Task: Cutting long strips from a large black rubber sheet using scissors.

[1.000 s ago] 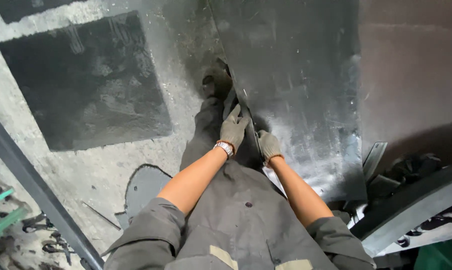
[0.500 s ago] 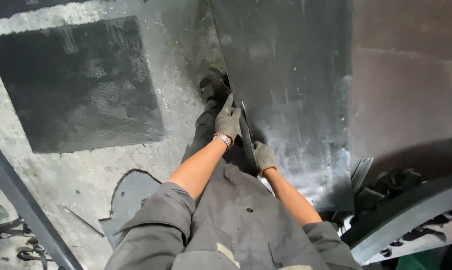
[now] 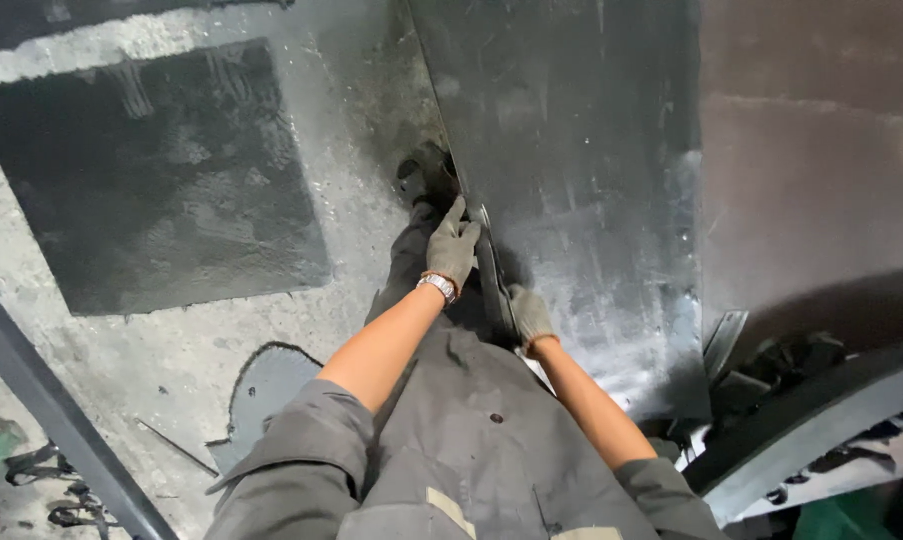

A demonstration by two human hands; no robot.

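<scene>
A large dark metal sheet (image 3: 582, 170) lies on the floor in front of me, its left edge running past my legs. My left hand (image 3: 452, 250), in a grey glove with a watch at the wrist, grips that edge from above. My right hand (image 3: 528, 316), also gloved, holds the same edge lower down, closer to my body. My dark shoe (image 3: 424, 178) rests against the sheet's edge just beyond my left hand. My grey work clothes (image 3: 472, 450) fill the bottom of the view.
A dark square plate (image 3: 162, 180) lies flat on the concrete floor to the left. A small curved offcut (image 3: 267, 385) sits by my left side. A dark metal bar (image 3: 52, 420) crosses the lower left. A curved black frame (image 3: 822, 400) and clutter lie lower right.
My view has shifted slightly left and down. Both hands stay on the sheet's edge; my right hand has slid a little lower along it towards my body.
</scene>
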